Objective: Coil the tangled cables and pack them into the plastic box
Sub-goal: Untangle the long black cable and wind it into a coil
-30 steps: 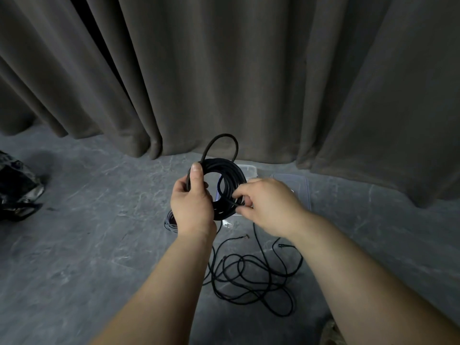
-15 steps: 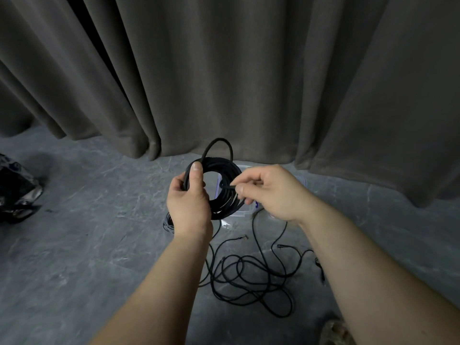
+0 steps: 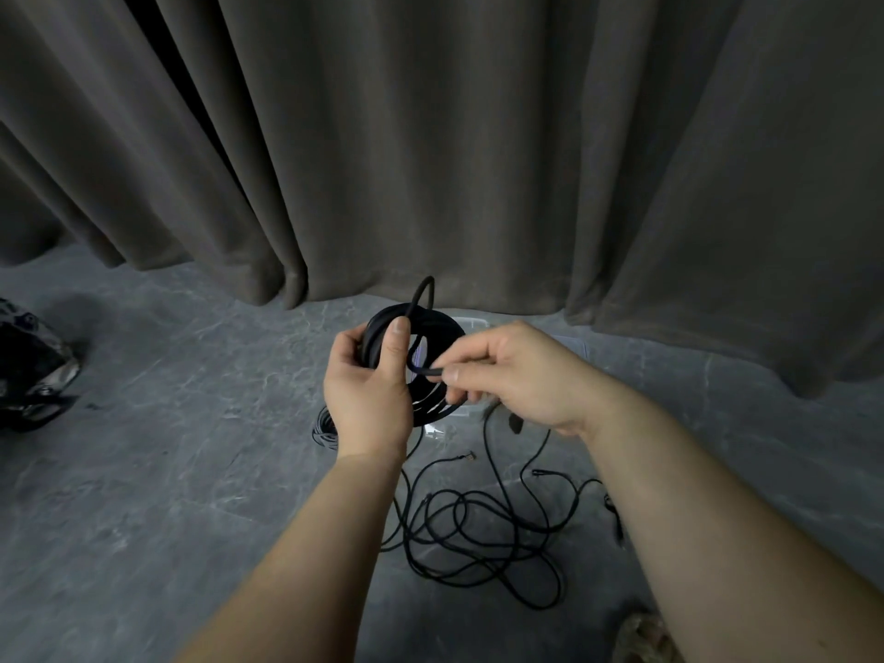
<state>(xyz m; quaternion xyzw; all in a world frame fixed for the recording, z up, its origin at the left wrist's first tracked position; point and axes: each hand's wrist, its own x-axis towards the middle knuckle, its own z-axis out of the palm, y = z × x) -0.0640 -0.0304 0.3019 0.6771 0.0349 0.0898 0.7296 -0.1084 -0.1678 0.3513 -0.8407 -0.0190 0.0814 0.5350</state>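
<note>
The floor (image 3: 143,471) is grey stone-patterned sheet, bounded at the back by a dark grey curtain (image 3: 430,136) hanging in heavy folds down to floor level. A black glossy bag (image 3: 28,370) lies at the left edge.

Two hands are in view. The left hand (image 3: 368,399) grips one black coiled cable (image 3: 416,327), thumb laid upright across the bundle and fingers curled behind it; the coil is held upright above the floor. One short loop stands up from the top of the coil. The right hand (image 3: 516,375) pinches the free cable end (image 3: 428,370) between thumb and forefinger, just in front of the coil opening; the remaining fingers are curled.

One loose tangled cable (image 3: 478,533) lies on the floor below the hands. One smaller coil (image 3: 325,430) lies on the floor, partly hidden behind the left wrist.

One clear plastic box (image 3: 471,323) sits on the floor behind the hands, near the curtain. Its contents cannot be determined.
</note>
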